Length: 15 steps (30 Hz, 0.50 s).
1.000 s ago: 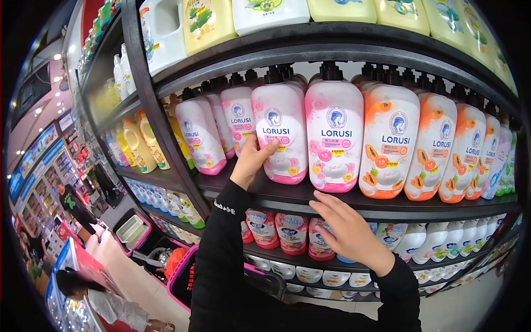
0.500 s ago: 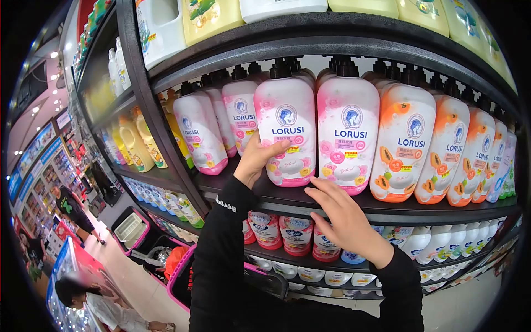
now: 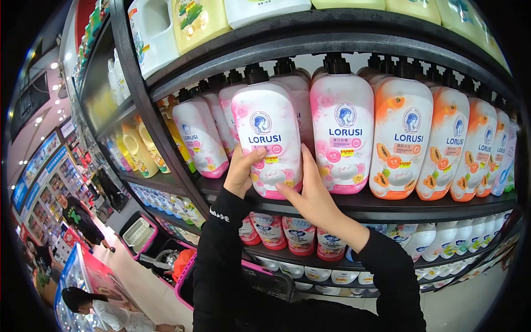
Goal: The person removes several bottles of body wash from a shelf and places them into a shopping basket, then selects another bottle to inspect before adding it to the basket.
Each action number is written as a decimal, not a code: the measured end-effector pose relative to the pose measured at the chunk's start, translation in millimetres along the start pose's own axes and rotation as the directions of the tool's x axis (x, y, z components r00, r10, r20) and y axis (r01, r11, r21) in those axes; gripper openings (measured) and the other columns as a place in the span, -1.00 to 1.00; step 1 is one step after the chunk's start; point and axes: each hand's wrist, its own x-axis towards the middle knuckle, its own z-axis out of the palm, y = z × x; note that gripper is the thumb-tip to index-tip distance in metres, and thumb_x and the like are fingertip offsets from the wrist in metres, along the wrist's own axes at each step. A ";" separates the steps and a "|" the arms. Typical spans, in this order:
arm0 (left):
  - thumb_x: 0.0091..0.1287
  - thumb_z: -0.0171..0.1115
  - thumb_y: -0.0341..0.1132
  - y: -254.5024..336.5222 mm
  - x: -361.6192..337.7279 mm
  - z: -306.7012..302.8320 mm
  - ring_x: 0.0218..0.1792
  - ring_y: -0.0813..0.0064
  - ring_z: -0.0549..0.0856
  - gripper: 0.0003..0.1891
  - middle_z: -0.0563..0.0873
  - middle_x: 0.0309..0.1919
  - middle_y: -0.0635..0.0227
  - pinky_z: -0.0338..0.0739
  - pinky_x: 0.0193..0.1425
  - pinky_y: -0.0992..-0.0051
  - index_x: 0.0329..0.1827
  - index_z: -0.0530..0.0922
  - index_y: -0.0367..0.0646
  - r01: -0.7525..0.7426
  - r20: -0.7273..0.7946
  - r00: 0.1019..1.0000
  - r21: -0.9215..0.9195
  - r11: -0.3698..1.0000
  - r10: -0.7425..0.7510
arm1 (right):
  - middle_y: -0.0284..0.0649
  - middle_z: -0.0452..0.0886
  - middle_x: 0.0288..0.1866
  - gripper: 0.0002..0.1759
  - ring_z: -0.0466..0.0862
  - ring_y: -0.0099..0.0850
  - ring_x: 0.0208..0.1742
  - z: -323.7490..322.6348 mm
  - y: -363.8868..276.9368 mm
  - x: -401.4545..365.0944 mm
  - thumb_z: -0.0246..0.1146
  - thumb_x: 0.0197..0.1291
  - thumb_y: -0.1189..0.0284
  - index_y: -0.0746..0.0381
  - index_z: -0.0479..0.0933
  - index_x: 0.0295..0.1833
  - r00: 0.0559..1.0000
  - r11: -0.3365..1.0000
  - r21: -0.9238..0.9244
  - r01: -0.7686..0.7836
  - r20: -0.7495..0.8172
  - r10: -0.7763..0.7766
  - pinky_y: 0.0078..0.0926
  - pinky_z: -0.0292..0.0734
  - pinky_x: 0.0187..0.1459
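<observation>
A pink-and-white LORUSI pump bottle (image 3: 269, 124) is held between both hands at the front of the shelf, upright with a slight lean. My left hand (image 3: 241, 170) wraps its lower left side, thumb across the label. My right hand (image 3: 313, 193) presses on its lower right side, fingers up along the edge and thumb on the front near the base. Just to the right stands another pink LORUSI bottle (image 3: 342, 130), untouched. Orange LORUSI bottles (image 3: 402, 138) stand beyond it. More pink bottles (image 3: 200, 135) are on the left.
Large jugs line the upper shelf (image 3: 332, 25). Red-based containers (image 3: 299, 235) and white bottles fill the lower shelves. Black baskets with pink rims (image 3: 186, 281) sit at lower left. One person (image 3: 82, 217) stands in the aisle; another (image 3: 105, 312) is at the bottom left.
The held pink bottle has shifted left and toward me, out of line with its neighbour. My right hand has moved up and left onto its side; my left hand has moved slightly left with it.
</observation>
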 end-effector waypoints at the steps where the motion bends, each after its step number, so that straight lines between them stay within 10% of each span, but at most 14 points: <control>1: 0.03 0.28 -0.30 1.0 -1.3 -0.3 -0.14 0.45 0.58 -0.47 0.57 -0.13 0.23 0.45 -0.03 0.48 0.03 0.33 -0.35 -0.006 -0.006 1.000 0.001 1.000 0.006 | 0.05 0.15 0.21 -0.19 0.20 -0.26 0.26 9.6 16.7 6.3 0.23 0.04 0.41 0.42 -0.11 0.28 0.999 0.994 0.107 0.010 -0.050 -0.005 -0.40 0.13 0.21; 15: 0.11 0.20 -0.31 30.8 -49.1 30.8 -0.10 0.40 0.57 -0.52 0.54 -0.09 0.17 0.46 -0.01 0.46 0.06 0.31 -0.34 0.028 -0.129 0.991 -0.040 0.999 -0.033 | 0.09 0.34 0.00 -0.27 0.42 -0.14 0.05 15.7 -13.1 7.0 0.29 -0.04 0.29 0.42 0.11 0.15 0.999 0.969 0.248 0.015 -0.043 -0.005 -0.32 0.32 0.03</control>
